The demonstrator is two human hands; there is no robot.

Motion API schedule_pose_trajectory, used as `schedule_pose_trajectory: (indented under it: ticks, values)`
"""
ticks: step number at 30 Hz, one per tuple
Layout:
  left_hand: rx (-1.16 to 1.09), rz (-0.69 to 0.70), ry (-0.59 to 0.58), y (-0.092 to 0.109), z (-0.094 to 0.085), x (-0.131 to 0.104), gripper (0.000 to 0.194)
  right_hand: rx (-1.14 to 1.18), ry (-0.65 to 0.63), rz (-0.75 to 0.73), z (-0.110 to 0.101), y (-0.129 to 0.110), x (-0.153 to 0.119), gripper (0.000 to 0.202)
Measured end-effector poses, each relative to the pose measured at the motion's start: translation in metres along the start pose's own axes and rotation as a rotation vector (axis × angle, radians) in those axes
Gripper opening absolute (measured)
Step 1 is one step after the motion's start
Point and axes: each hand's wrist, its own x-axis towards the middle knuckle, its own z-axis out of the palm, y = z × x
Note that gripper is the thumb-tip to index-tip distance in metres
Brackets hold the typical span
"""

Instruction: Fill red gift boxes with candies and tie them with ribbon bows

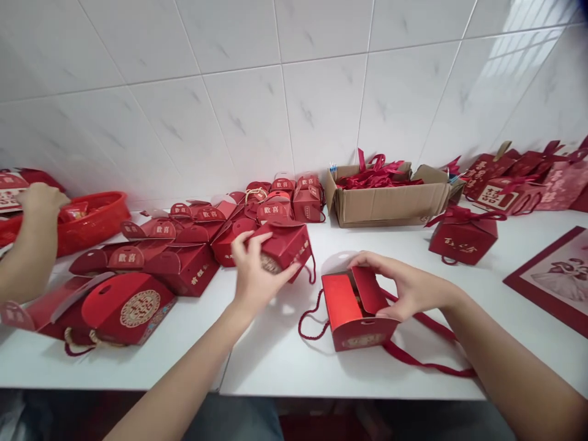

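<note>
Forearms [496, 349] foremost | left fingers [239, 245] hold red box [294, 244] | right fingers [371, 261] hold open box [367, 340] | bow-tied box [463, 242] looks done | open box unclosed, ribbon [432, 366] untied

Single head view, close above white table [275, 367], facing forward-down toward tiled wall [321, 98].

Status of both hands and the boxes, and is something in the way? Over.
Left hand: holding small red box. Right hand: gripping open red box on white table. Red ribbon trails right of open red box, may snag.
</note>
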Motion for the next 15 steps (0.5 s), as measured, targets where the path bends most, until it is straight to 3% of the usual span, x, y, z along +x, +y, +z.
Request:
schedule_pose_trajectory:
  ticks: [5,7,9,11,12,13,15]
  values:
    - [-0.005,-0.012,-0.107,0.009,0.089,0.036,0.076,0.083,-0.015,0.005,0.003,0.011,-0.001,0.063]
    - [0.010,-0.019,-0.135,0.010,0.115,0.040,0.076,0.092,0.002,0.012,0.005,0.011,-0.001,0.062]
    - [0.026,-0.035,-0.152,0.012,0.129,0.038,0.083,0.105,0.019,0.010,0.006,0.012,0.000,0.061]
    - [0.050,-0.020,-0.170,0.013,0.126,0.033,0.095,0.121,0.029,-0.002,0.006,0.012,0.000,0.060]
    - [0.068,0.000,-0.175,0.014,0.115,0.030,0.101,0.127,0.029,-0.006,0.006,0.012,0.000,0.061]
    - [0.096,0.036,-0.180,0.013,0.098,0.028,0.102,0.129,0.027,-0.005,0.006,0.012,0.000,0.062]
    - [0.165,0.058,-0.138,0.008,0.043,0.023,0.100,0.117,0.019,0.009,0.006,0.011,-0.002,0.064]
